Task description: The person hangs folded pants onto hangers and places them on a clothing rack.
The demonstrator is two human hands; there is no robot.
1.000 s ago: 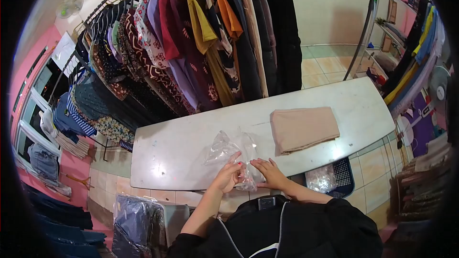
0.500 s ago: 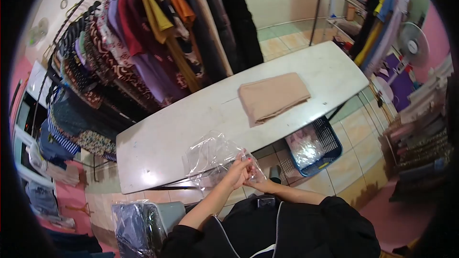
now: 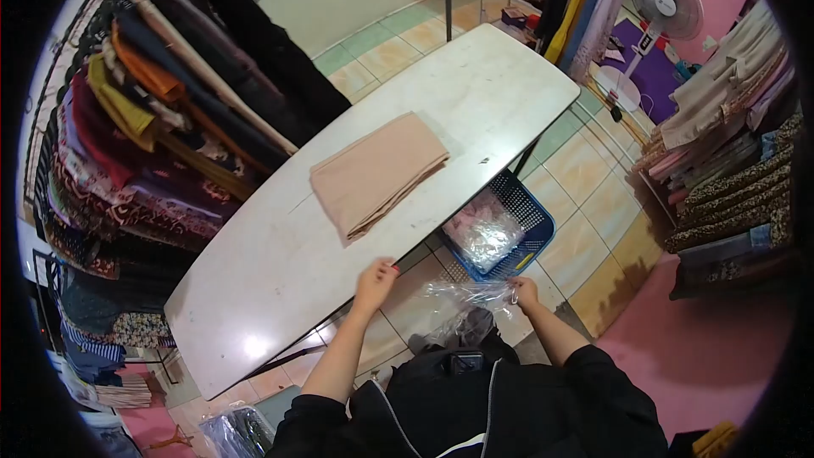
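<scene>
My right hand (image 3: 525, 293) is closed on one end of a clear plastic bag (image 3: 462, 298), which hangs crumpled in front of my body. My left hand (image 3: 376, 284) is at the table's near edge with its fingers curled; whether it holds anything is too small to tell. Beyond it, a folded beige cloth (image 3: 377, 174) lies flat on the white table (image 3: 254, 271).
Below the table's near edge is a blue basket (image 3: 543, 233) with plastic-wrapped items. Clothes hang on a rack (image 3: 170, 110) at the left and on racks at the right (image 3: 729, 187). A fan (image 3: 666, 4) stands at the back right, and wrapped garments (image 3: 237, 432) at the lower left.
My hands were together on the bag and have moved apart. The right hand went right with the bag, the left hand went left. The view has turned right, so the table and cloth appear further left.
</scene>
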